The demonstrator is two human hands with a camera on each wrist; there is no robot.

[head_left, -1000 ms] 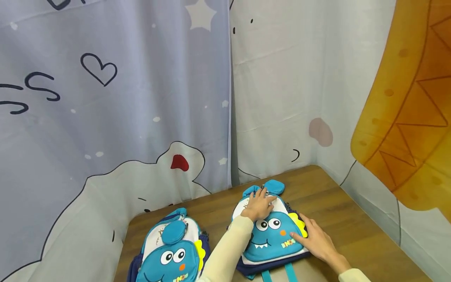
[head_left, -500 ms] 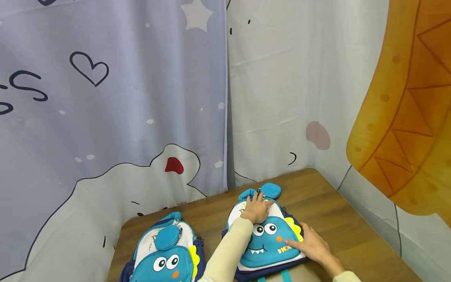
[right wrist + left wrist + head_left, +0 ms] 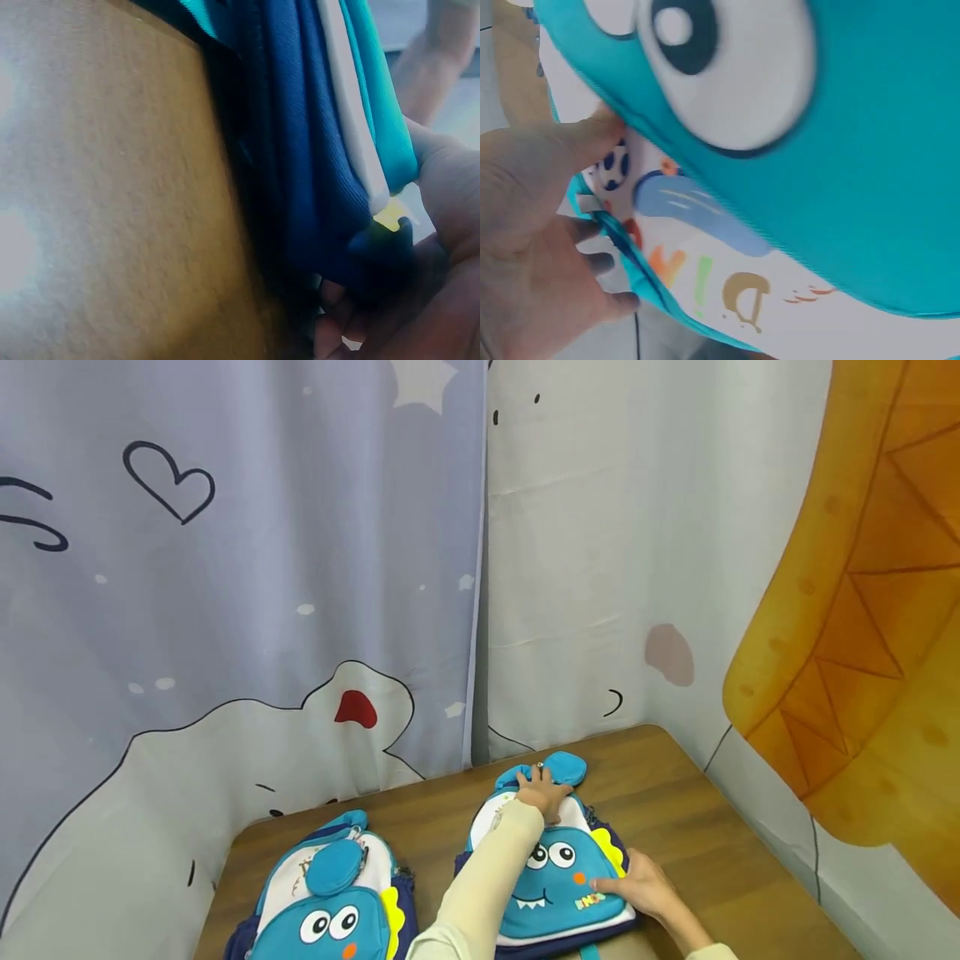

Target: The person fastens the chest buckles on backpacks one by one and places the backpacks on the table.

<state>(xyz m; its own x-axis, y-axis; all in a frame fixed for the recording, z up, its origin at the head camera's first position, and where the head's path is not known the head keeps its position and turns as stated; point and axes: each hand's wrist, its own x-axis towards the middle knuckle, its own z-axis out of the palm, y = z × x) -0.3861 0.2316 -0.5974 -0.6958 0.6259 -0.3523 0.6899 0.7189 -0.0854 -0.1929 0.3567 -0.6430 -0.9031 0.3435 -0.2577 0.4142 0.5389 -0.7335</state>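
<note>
The top of a teal, white and navy backpack (image 3: 540,893) is touched by the left hand (image 3: 545,793), whose fingers are held spread across the white panel near the carry handle; in the left wrist view its thumb is laid against that panel, just beside the seam of the front pocket (image 3: 566,914). The lower side of the same backpack is gripped by the right hand (image 3: 647,887): the thumb is pressed on the teal front, and the other fingers are curled round the navy side.

The backpack is laid front up on the wooden bench (image 3: 660,785), and part of its front is covered in the head view by a cream sleeve (image 3: 487,885). A small teal pouch (image 3: 565,768) is placed at its top, beside the handle. To the left, well apart, a matching backpack (image 3: 322,914) is set, cut off by the lower edge, with a round pouch (image 3: 335,867) resting on its front. Behind the bench, printed curtains (image 3: 360,543) are hung.

On the pocket a cartoon face is shown, with two round eyes, pointed teeth, an orange spot and coloured letters; its right edge is trimmed with a yellow scalloped crest.
</note>
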